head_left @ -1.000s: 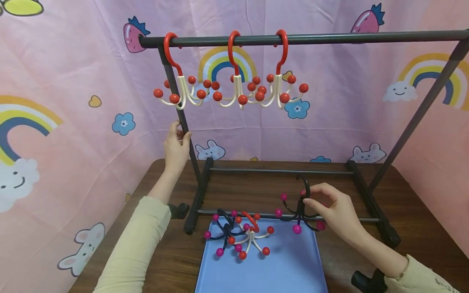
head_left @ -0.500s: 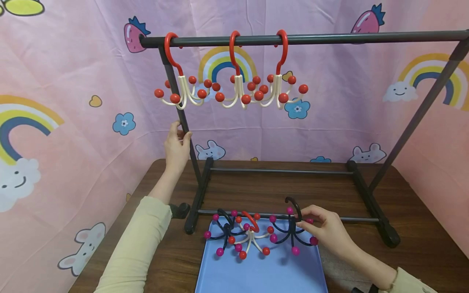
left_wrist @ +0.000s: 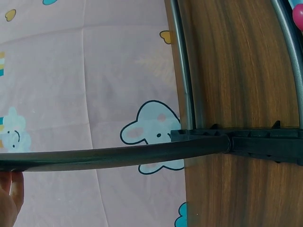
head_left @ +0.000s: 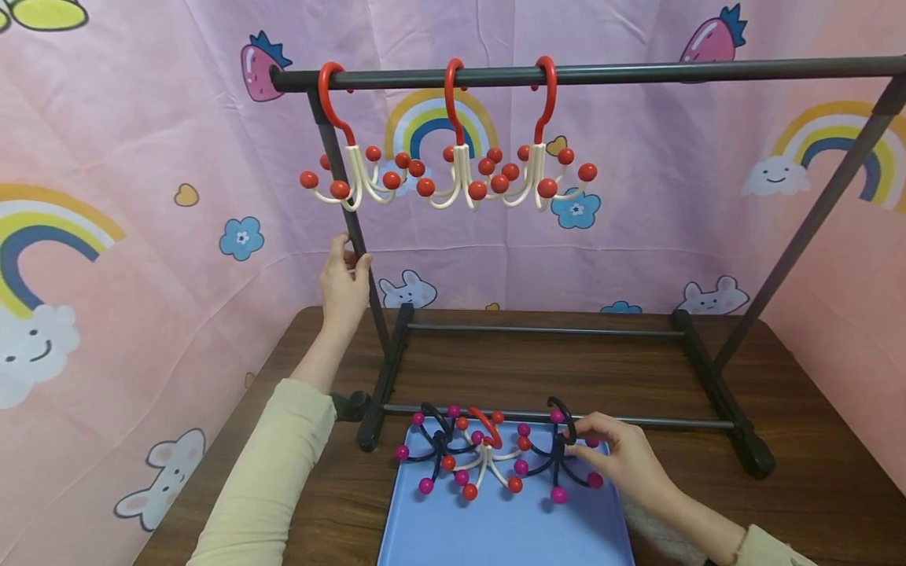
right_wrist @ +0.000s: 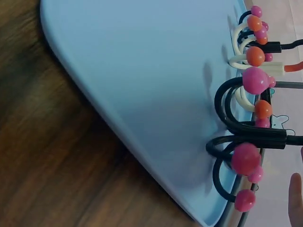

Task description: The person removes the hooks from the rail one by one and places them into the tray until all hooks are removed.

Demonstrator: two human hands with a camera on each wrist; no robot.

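Note:
In the head view the left hand (head_left: 344,297) holds the left post (head_left: 333,157) of a black rack, thumb on one side and fingers on the other; its fingertips (left_wrist: 16,189) touch the post (left_wrist: 109,159) in the left wrist view. The right hand (head_left: 626,462) pinches a black hook hanger with pink balls (head_left: 558,450) near the base of its hook, over the right rear of the blue tray (head_left: 510,527). The right wrist view shows this hanger (right_wrist: 265,138) upright, its curved arms low at the tray, beside part of a finger (right_wrist: 296,198).
Three white hangers with red hooks and balls hang from the top bar (head_left: 665,73), left of its middle. Another black hanger (head_left: 440,442) and a white one with a red hook (head_left: 485,456) stand close together on the tray. The rack's front rail (head_left: 658,422) runs behind the tray.
The right hand has brought the black hanger down and slightly left, from above the front rail to the tray. The left hand has stayed on the post.

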